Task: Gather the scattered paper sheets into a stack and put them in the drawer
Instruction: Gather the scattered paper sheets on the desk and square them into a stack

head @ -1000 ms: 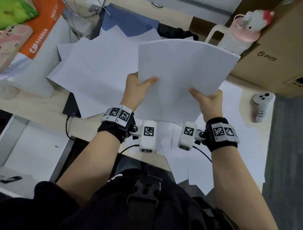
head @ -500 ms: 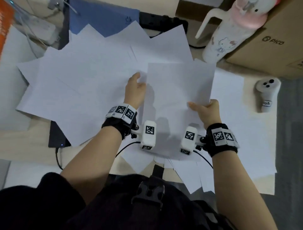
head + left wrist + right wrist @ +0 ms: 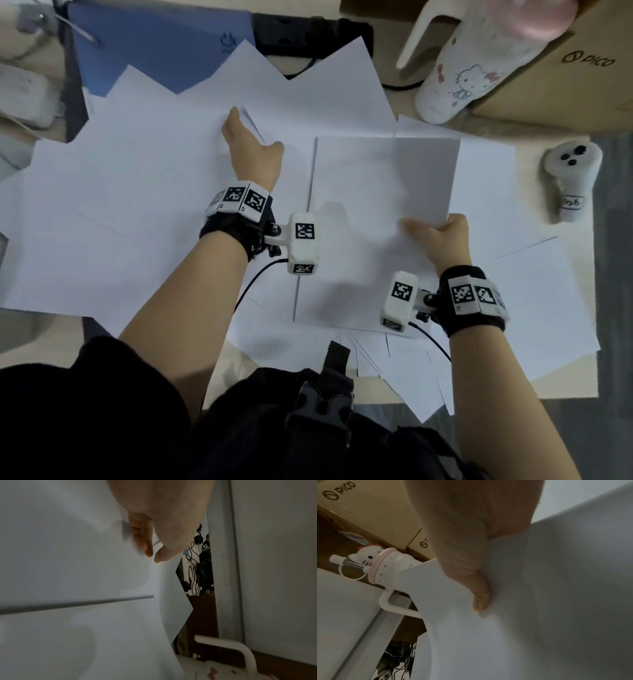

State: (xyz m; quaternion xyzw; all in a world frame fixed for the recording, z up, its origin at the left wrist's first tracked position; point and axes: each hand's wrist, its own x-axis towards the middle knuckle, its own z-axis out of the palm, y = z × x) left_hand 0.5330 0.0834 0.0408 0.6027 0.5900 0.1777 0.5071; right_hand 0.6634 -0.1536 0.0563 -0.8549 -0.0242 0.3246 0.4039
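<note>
A squared stack of white sheets (image 3: 380, 192) lies on the desk right of centre. My right hand (image 3: 435, 233) grips its near right edge, thumb on top (image 3: 481, 595), fingers hidden under the paper (image 3: 556, 601). Loose white sheets (image 3: 137, 205) fan out across the left and far side of the desk. My left hand (image 3: 251, 150) reaches over them. Its straight fingers (image 3: 142, 540) lie at a raised sheet edge and the thumb stands a little apart. No drawer is in view.
A white cartoon-cat bottle (image 3: 459, 78) and a brown cardboard box (image 3: 565, 68) stand at the far right. A white controller (image 3: 570, 178) lies beside the sheets on the right. A blue folder (image 3: 154, 44) and black gear (image 3: 308, 34) sit at the back.
The stack, held up in both hands a second ago, has come down flat onto the desk. My left hand has let go of it and moved left and forward onto the loose sheets.
</note>
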